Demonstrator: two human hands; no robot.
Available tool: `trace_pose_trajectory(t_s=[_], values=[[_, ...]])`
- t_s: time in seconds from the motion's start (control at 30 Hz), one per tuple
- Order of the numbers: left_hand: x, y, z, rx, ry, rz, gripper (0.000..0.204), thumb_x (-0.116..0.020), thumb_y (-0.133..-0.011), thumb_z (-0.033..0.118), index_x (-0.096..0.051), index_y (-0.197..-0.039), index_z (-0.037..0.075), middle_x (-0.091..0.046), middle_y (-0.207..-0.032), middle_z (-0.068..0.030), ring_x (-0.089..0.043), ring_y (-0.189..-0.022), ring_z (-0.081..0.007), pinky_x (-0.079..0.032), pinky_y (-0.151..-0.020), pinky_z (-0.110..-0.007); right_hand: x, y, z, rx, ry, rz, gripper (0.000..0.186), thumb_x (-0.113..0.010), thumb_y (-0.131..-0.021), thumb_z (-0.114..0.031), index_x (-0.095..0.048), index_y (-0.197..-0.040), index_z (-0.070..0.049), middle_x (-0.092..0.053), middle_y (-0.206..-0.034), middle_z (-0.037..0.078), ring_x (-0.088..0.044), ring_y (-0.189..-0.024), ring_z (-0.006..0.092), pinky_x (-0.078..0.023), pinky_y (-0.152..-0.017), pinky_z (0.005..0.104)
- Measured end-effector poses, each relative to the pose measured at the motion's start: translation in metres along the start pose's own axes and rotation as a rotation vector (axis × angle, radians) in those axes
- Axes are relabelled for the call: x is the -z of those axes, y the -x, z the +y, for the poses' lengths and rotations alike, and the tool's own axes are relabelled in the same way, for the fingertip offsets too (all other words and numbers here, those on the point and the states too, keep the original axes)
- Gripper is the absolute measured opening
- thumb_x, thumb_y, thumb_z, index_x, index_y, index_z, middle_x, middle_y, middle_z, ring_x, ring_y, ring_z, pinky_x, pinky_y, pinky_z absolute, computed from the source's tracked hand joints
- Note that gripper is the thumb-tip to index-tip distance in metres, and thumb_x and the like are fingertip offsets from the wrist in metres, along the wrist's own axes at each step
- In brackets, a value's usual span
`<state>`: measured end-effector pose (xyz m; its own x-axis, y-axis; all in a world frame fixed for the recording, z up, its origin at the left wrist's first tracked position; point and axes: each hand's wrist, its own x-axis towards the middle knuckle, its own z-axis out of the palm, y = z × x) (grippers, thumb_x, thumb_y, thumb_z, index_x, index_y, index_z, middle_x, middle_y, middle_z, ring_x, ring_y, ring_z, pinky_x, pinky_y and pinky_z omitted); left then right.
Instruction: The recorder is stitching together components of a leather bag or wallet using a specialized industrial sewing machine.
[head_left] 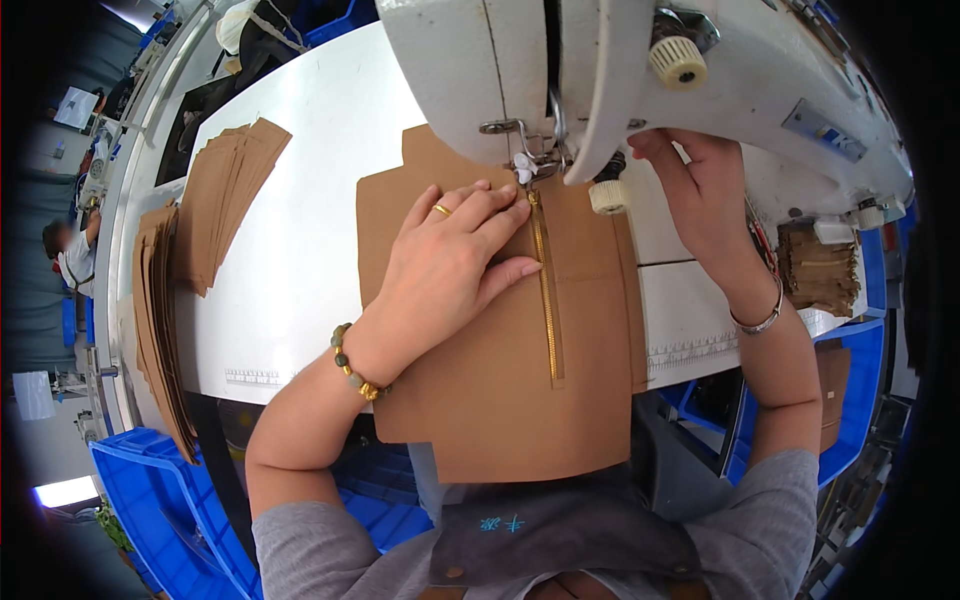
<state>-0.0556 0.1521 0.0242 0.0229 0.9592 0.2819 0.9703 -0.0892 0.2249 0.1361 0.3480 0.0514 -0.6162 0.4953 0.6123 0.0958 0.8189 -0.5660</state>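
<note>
My left hand lies open on a brown panel, fingers spread beside a gold zipper set lengthwise in it. The panel's top runs under the presser foot of a white sewing machine, and its lower part reaches past the table's front edge. My right hand is raised at the machine's underside, right of the needle area, near a cream knob. Its thumb and fingers are curled together; whatever they grip is hidden.
Brown cut pieces lie in stacks on the white table at left. More brown pieces sit at right. Blue bins flank me below the table. Another person is at the far left.
</note>
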Motion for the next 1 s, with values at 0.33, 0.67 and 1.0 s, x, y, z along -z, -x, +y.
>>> trace_pose_trajectory(t_s=[0.33,0.67,1.0], values=[[-0.001,0.003,0.006,0.008,-0.065,0.006,0.054,-0.077,-0.091,0.041,-0.068,-0.135,0.011,-0.065,-0.14,-0.0068,-0.056,-0.138,-0.0304,-0.043,-0.115,-0.056,-0.007,0.016,-0.001,-0.111,-0.011,-0.152,0.017,-0.07,-0.098,-0.017,-0.078,-0.102,-0.003,-0.072,-0.09,0.011,-0.067,-0.083,0.0312,-0.053,-0.077,0.0374],[-0.003,0.007,0.009,-0.046,-0.092,0.03,0.043,-0.078,-0.09,0.035,-0.075,-0.131,0.02,-0.069,-0.129,-0.0027,-0.062,-0.131,-0.0285,-0.044,-0.113,-0.056,-0.038,0.039,-0.001,0.368,0.365,-0.316,0.028,-0.078,-0.089,-0.03,-0.079,-0.112,-0.015,-0.062,-0.101,0.009,-0.058,-0.102,0.0303,-0.047,-0.095,0.0432],[0.001,0.013,0.007,-0.03,-0.002,-0.004,0.06,-0.08,-0.082,0.048,-0.074,-0.132,0.016,-0.068,-0.138,-0.0061,-0.059,-0.137,-0.0311,-0.046,-0.111,-0.055,-0.036,0.043,-0.001,0.416,0.265,-0.418,0.047,-0.081,-0.085,-0.034,-0.074,-0.121,-0.006,-0.066,-0.129,0.009,-0.062,-0.121,0.0296,-0.048,-0.107,0.0438]])
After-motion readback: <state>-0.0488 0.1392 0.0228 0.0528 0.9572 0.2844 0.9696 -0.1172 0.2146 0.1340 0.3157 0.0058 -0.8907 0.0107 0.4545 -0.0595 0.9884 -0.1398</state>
